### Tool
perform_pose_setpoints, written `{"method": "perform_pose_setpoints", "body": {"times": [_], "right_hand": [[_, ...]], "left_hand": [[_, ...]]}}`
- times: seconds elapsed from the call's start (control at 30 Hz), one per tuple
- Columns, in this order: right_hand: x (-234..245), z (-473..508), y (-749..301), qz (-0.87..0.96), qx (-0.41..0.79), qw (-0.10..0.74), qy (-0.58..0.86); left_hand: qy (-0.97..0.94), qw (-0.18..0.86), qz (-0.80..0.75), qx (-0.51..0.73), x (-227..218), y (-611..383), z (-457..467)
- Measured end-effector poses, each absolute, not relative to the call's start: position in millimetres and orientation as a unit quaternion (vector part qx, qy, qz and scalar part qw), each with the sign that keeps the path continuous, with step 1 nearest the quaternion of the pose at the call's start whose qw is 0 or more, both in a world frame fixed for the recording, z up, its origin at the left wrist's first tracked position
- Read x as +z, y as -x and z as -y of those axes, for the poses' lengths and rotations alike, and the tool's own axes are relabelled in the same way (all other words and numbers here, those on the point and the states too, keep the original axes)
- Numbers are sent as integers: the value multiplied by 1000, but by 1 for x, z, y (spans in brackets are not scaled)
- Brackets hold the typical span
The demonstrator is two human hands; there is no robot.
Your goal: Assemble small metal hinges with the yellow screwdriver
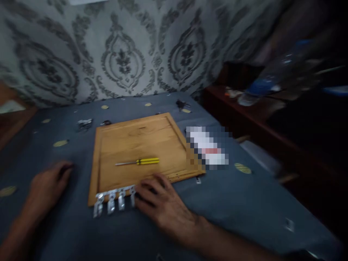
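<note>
A wooden panel with a raised rim lies flat on a blue cloth. A screwdriver with a yellow handle rests on the panel. Several small silver metal brackets sit in a row at the panel's near edge. My right hand lies on the near edge, fingers curled down beside the rightmost bracket; whether they grip it is hidden. My left hand rests palm down on the cloth left of the panel, fingers loosely bent and holding nothing.
The blue cloth has yellow spots. More small metal parts lie behind the panel, and a dark part lies near the patterned wall. A pixelated white item lies right of the panel. A dark wooden shelf stands at right.
</note>
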State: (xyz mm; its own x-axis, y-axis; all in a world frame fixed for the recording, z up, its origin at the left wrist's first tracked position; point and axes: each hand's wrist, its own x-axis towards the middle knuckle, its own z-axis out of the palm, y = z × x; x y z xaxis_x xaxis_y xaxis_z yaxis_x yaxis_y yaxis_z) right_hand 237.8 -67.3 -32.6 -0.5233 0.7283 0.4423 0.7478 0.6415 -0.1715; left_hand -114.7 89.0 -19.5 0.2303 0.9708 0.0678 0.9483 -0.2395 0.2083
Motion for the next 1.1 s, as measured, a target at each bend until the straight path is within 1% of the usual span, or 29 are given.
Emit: {"method": "perform_pose_setpoints", "body": {"times": [0.03,0.1,0.2,0.33,0.5,0.73,0.87,1.0,1.1], "right_hand": [[-34,67,-238,871,-20,252,421],[-38,64,-237,863,-26,288,414],[-44,61,-236,858,-30,317,403],[-50,59,-235,853,-29,339,396],[-54,59,-238,860,-36,326,391],[-43,63,-238,877,-37,282,388],[-42,61,-238,875,-41,278,394],[-37,64,-237,877,-51,266,397],[-32,67,-237,880,-39,248,403]], "left_hand": [[-762,119,-625,122,-10,104,-85],[-697,218,-635,253,1,90,-82],[-659,242,-645,304,-2,87,-86],[-635,308,-616,350,-11,96,-89],[-612,370,-579,391,-8,91,-84],[-612,417,-547,392,6,65,-69],[-664,415,-524,334,21,37,-52],[-742,386,-484,256,34,7,-32],[-761,405,-461,211,34,-9,-24]]}}
